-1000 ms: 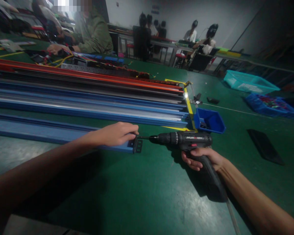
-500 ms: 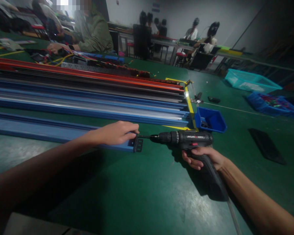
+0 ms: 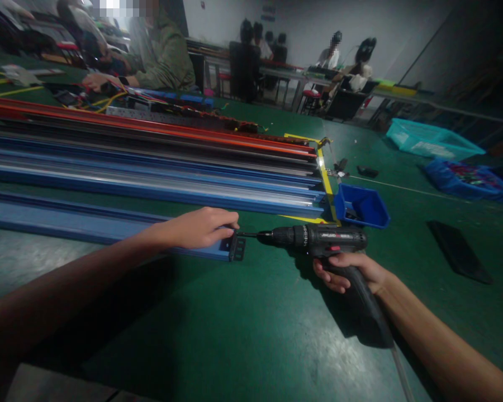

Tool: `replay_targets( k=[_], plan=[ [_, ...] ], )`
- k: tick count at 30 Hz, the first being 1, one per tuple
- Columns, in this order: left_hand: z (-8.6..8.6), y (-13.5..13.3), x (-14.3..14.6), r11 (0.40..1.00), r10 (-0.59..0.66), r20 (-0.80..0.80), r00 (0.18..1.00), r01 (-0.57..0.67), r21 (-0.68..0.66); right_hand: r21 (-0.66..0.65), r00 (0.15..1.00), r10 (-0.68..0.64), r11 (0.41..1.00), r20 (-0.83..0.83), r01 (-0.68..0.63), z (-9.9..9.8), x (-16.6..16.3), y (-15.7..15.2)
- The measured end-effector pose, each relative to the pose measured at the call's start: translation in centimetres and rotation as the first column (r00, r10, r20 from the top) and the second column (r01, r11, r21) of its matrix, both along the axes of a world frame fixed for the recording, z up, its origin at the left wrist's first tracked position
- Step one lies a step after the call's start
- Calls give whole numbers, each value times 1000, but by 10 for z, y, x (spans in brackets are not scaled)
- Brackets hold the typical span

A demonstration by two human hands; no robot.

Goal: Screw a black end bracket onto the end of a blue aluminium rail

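My left hand point(image 3: 201, 227) rests closed on the near end of a long blue metal rail point(image 3: 79, 223) lying on the green table, fingers pinched at its end. A black end bracket point(image 3: 237, 248) sits on that rail end. My right hand point(image 3: 352, 271) grips the handle of a black power drill point(image 3: 318, 239). The drill lies level, and its bit points left into the bracket.
Behind the rail lies a stack of long blue, silver, black and orange rails point(image 3: 151, 162). A small blue bin point(image 3: 362, 206) stands beside the drill. A flat black plate point(image 3: 459, 251) lies at right, with teal point(image 3: 433, 142) and blue trays point(image 3: 465, 178) farther back. Other people sit at tables behind.
Almost nothing differs: both hands, the drill and the rail hold their places; only the view has shifted very slightly.
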State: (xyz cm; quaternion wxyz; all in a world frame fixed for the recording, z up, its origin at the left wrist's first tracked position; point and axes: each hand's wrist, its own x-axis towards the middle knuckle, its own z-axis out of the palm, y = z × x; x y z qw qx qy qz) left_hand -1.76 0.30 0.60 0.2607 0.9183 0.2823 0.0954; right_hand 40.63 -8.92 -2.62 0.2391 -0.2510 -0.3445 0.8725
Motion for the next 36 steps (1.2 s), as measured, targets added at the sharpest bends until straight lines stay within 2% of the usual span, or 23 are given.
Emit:
replay_targets(
  k=[13, 22, 36],
  plan=[
    [1, 0, 1, 1000, -4, -4, 1000, 4, 5, -41, 999, -30, 999, 20, 31, 5, -3, -2],
    [0, 0, 0, 1000, -2, 5, 1000, 2, 3, 3, 998, -29, 1000, 63, 29, 12, -7, -2],
    [-1, 1, 1, 1000, 1, -2, 1000, -1, 29, 15, 997, -29, 999, 76, 28, 6, -4, -1]
  ],
)
